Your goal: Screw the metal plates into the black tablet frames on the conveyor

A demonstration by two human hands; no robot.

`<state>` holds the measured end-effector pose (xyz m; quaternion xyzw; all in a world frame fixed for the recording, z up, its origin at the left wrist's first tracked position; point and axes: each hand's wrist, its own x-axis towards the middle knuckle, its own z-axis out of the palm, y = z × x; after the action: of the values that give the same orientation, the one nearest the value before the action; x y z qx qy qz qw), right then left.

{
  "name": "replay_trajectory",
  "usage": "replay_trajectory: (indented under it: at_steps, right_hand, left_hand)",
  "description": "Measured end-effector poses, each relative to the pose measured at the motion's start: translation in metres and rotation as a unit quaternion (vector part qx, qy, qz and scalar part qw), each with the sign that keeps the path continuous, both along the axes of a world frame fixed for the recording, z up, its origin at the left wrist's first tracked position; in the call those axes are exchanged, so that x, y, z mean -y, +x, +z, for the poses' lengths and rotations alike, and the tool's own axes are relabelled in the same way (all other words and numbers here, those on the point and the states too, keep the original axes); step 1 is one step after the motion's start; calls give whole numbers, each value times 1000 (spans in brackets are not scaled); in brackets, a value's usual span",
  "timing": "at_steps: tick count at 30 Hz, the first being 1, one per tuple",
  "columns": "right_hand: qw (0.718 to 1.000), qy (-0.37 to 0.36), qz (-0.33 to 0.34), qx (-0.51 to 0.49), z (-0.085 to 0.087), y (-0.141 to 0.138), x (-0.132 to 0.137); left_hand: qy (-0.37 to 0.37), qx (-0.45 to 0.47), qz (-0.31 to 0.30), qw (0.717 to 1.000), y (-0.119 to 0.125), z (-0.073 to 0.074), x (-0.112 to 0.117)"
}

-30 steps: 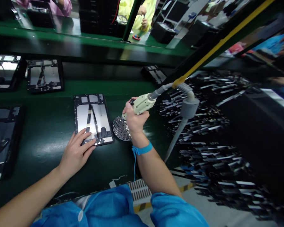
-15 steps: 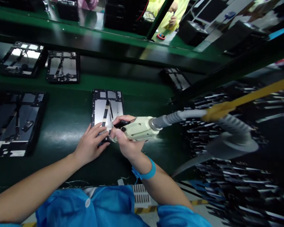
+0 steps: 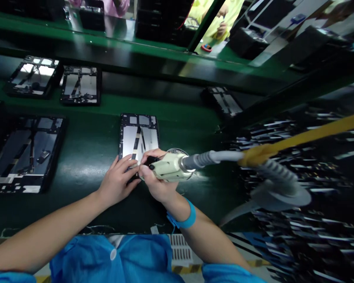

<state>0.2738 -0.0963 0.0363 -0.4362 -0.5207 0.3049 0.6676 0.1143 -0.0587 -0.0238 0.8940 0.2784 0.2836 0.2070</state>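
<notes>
- And here's the change: the right hand (image 3: 161,184) was over at the round, perforated metal dish a second ago; now it's up against the work, wrapped around a pale cream, pistol-shaped power tool (image 3: 169,168).
- The dish (image 3: 179,150) now shows only as a rim poking out behind that tool.
- Centre stage, the flat black-framed device with silver-white inner plates and a dark ribbon cable (image 3: 129,137) lies on the glossy dark green bench (image 3: 183,133), directly in front of the person.
- The left hand (image 3: 116,181) hasn't left it: fingers stretched out, slightly parted, resting on the lower left part of the device, apparently steadying it.
- Fingertips of both hands nearly meet at the lower edge! Whether they touch, or pinch anything small there, I can't tell.
- What it means: the tool's front end seems to be at the device's lower edge, so the work looks to be on that spot; the tip itself is hidden.
- Little shift in the last half second: both hands hold their places, while the grey ribbed hose (image 3: 203,160) trails right to a yellow strap (image 3: 309,135).
</notes>
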Motion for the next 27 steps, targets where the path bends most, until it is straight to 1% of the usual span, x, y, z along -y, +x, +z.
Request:
replay_trajectory:
  at_steps: [4,7,9,10,12,14,17,19,20,22,23,25,27]
  right_hand:
    - [999,0,-8,38,-2,-1,-1]
    - [999,19,-8,33,-3,1,-2]
    - [999,32,-16,12,-3,6,-2]
    - [999,37,-23,-4,-2,10,-2]
    - [998,44,-34,-42,0,19,-2]
    - [996,48,-47,-64,1,29,-3]
    - [996,27,-69,-40,-2,40,-4]
    - [997,7,-78,-14,-5,45,-4]
    - [997,3,-79,-4,-7,47,-4]
    - [997,11,-82,7,-9,50,-3]
    - [996,16,-83,7,-9,51,-2]
    - [996,21,-85,6,-7,52,0]
    - [996,23,-89,8,-5,53,0]
  left_hand:
    - [14,0,7,1000,1,0,4]
    - [25,-24,10,999,1,2,5]
    - [35,-53,18,998,2,4,-6]
    - [40,-69,29,996,3,5,-17]
    - [39,-96,67,992,9,8,-52]
    - [23,-111,120,986,17,11,-100]
    - [13,-101,191,976,25,18,-178]
    - [1,-85,234,968,19,25,-222]
    - [-8,-73,262,962,10,30,-241]
    - [-27,-39,339,939,-18,42,-271]
    - [-39,-18,387,921,-36,49,-282]
    - [-74,24,476,876,-72,63,-300]
    - [-124,70,526,839,-101,71,-311]
